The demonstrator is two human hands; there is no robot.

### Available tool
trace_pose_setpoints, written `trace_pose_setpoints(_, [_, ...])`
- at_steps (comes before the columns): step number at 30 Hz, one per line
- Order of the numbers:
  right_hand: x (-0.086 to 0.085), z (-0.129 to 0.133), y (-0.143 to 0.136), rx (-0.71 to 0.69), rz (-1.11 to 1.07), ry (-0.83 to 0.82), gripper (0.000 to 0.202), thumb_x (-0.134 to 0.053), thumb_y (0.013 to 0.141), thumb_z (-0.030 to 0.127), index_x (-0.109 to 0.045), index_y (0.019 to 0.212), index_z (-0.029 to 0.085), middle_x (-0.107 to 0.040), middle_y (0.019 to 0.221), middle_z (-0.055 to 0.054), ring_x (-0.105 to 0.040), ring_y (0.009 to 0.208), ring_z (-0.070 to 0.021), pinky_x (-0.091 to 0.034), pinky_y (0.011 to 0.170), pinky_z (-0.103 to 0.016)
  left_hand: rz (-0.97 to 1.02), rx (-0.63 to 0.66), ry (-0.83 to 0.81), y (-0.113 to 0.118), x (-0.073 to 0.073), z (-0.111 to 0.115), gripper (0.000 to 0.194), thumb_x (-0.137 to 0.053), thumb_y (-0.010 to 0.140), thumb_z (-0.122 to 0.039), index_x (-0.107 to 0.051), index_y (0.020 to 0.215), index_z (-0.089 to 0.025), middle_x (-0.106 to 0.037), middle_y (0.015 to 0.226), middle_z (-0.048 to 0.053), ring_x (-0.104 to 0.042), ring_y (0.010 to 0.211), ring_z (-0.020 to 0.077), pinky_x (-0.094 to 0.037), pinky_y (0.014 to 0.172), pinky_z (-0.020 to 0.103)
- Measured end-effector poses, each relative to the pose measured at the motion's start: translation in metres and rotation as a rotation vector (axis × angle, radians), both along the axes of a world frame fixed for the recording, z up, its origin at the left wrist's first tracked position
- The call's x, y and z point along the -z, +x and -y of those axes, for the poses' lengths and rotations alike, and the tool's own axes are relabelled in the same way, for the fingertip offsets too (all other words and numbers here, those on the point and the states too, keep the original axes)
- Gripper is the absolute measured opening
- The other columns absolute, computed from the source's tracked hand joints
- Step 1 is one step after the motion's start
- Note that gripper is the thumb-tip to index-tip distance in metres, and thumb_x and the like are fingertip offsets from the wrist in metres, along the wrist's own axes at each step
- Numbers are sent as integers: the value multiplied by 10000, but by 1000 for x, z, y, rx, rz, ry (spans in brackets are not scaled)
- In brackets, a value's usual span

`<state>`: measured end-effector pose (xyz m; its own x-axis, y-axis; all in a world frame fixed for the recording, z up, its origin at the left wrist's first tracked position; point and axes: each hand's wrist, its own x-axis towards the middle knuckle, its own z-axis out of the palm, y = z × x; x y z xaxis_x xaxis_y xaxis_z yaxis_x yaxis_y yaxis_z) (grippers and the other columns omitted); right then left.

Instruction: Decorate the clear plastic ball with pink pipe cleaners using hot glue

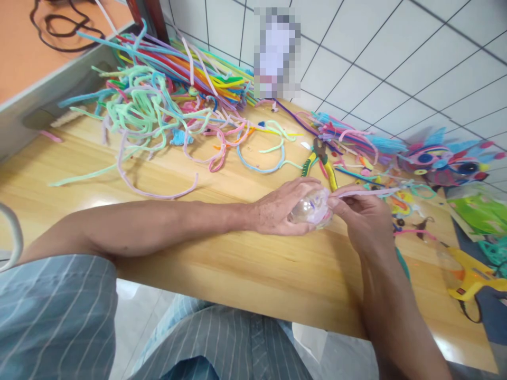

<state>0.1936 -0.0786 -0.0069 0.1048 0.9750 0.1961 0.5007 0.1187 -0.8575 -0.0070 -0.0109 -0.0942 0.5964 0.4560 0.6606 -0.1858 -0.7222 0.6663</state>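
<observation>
My left hand [283,208] is wrapped round a clear rounded plastic piece [307,207] that has pale purple strips on its right part. My right hand [358,211] pinches a pale lilac pipe cleaner [374,193] at the right side of the clear piece. The pipe cleaner's free length runs off to the right, past the fingers. Both hands are above the wooden table [253,269], close together. Just behind them lie pliers [320,153] with yellow and green handles, partly hidden by my left hand.
A heap of tangled pipe cleaners [138,105] and a bundle of straight ones [206,71] lie at the back left. Decorated figures [439,161] stand at the back right. A yellow glue gun [471,274] lies at the right edge. White tiled wall [368,58] rises behind.
</observation>
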Motion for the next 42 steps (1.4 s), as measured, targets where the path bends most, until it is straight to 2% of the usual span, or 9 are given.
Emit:
trace_pose_setpoints(8, [-6,3,-10,2,30,-14,244,-911,778,448,-766,782,252,-704,740,5,-579,635,-150,-476,605,-310,19,-3,-36,-2,-6,-1,585,-693,953,-421,-456,1445,-212,-622,1404,185,-629,1349,309,-537,1143,527])
trace_pose_setpoints(17, [-5,3,-9,32,-44,-54,232,-879,781,441,-743,759,254,-721,771,-8,-648,710,-179,-540,649,-324,32,1,13,-3,-7,1,603,-707,930,-358,-428,1447,-224,-595,1437,195,-596,1400,324,-528,1151,541])
trace_pose_setpoints(26, [-4,4,-9,53,-144,-77,248,-937,704,422,-760,751,255,-704,750,2,-644,720,-182,-569,692,-337,50,31,42,-5,-8,4,677,-723,884,-334,-395,1469,-244,-590,1454,189,-580,1430,332,-522,1163,558])
trace_pose_setpoints(28, [-3,3,-8,60,-130,-51,247,-936,711,421,-757,762,258,-713,785,-4,-653,754,-189,-577,732,-352,40,21,48,-5,-8,4,665,-715,888,-334,-396,1464,-242,-592,1455,187,-579,1438,325,-523,1170,557])
trace_pose_setpoints(31, [0,3,-4,53,-155,-55,263,-938,713,416,-750,813,261,-763,1000,-36,-711,970,-227,-596,862,-380,32,28,50,-4,-8,5,688,-724,877,-324,-392,1474,-241,-592,1469,189,-568,1457,331,-514,1189,569])
trace_pose_setpoints(33, [2,4,-3,26,-222,-131,298,-934,721,442,-745,866,263,-768,1177,-58,-717,1118,-254,-598,936,-403,30,34,52,-3,-7,6,724,-729,866,-321,-379,1495,-243,-592,1477,188,-560,1470,340,-506,1201,584])
trace_pose_setpoints(35, [2,4,-2,-12,-314,-225,347,-932,725,485,-735,907,265,-761,1272,-70,-720,1158,-266,-597,963,-424,16,27,63,-2,-7,6,753,-720,864,-318,-363,1524,-249,-572,1513,186,-541,1496,340,-492,1223,592])
trace_pose_setpoints(39, [3,6,-3,-50,-412,-271,394,-955,698,496,-705,896,265,-790,1187,-54,-744,1074,-253,-599,946,-427,30,47,102,-2,-5,5,828,-732,866,-334,-313,1576,-256,-498,1596,201,-472,1552,349,-444,1260,616])
trace_pose_setpoints(42, [5,8,-4,-34,-367,-225,384,-966,689,455,-697,885,263,-799,1120,-42,-747,1032,-243,-606,887,-400,30,89,41,-4,-7,5,912,-792,854,-453,-308,1594,-231,-475,1608,227,-408,1587,388,-394,1285,650])
